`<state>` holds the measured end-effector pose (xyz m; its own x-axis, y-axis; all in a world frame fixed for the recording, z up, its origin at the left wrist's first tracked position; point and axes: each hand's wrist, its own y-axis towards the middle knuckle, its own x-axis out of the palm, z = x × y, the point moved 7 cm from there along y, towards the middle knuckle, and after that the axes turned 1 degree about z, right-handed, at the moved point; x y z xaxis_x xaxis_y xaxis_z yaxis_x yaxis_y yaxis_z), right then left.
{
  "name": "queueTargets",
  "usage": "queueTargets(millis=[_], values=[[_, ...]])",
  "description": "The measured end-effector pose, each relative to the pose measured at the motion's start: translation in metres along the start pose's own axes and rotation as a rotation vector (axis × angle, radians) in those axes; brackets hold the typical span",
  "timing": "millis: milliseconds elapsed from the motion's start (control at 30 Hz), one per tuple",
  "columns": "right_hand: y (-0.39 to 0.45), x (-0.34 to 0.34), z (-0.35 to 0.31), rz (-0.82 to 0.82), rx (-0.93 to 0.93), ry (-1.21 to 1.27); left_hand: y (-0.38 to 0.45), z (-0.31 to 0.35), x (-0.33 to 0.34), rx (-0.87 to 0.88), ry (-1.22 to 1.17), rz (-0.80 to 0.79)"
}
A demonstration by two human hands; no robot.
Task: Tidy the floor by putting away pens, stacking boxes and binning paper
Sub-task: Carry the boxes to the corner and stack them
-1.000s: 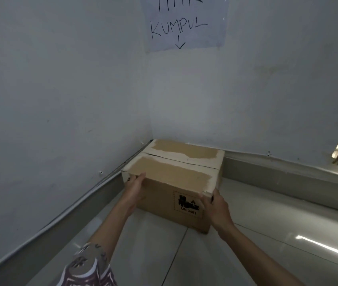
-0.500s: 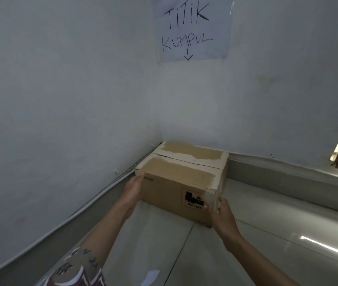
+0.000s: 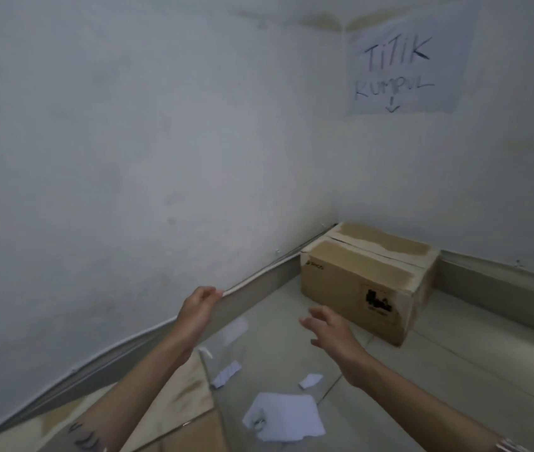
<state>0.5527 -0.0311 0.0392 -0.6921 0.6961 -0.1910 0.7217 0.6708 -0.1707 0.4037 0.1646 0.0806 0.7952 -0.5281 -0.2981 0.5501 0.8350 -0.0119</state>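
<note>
Neither grip has anything in it: left hand (image 3: 199, 306) hangs by the skirting with fingers loosely curled, right hand (image 3: 331, 331) is spread wide just short of the cardboard box (image 3: 366, 275), touching nothing. That box sits tucked in the corner under the handwritten sign (image 3: 406, 65), flaps closed and scuffed pale on top, a dark label on its near face, so the first box looks placed, and another piece of cardboard (image 3: 190, 399) lies at the lower left. Next, I reckon, comes reaching down for the paper scraps (image 3: 287, 415) scattered on the floor (image 3: 454, 370), pinching each light piece for the bin
</note>
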Motion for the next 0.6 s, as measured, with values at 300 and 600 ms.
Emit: queueTargets(millis=[300, 600], values=[[-0.067, 0.1, 0.003, -0.287, -0.018, -0.106, -0.089, -0.032, -0.131, -0.058, 0.11, 0.183], [-0.093, 0.135, 0.02, -0.335, 0.018, -0.087, -0.169, -0.099, -0.226, -0.204, 0.092, 0.35]])
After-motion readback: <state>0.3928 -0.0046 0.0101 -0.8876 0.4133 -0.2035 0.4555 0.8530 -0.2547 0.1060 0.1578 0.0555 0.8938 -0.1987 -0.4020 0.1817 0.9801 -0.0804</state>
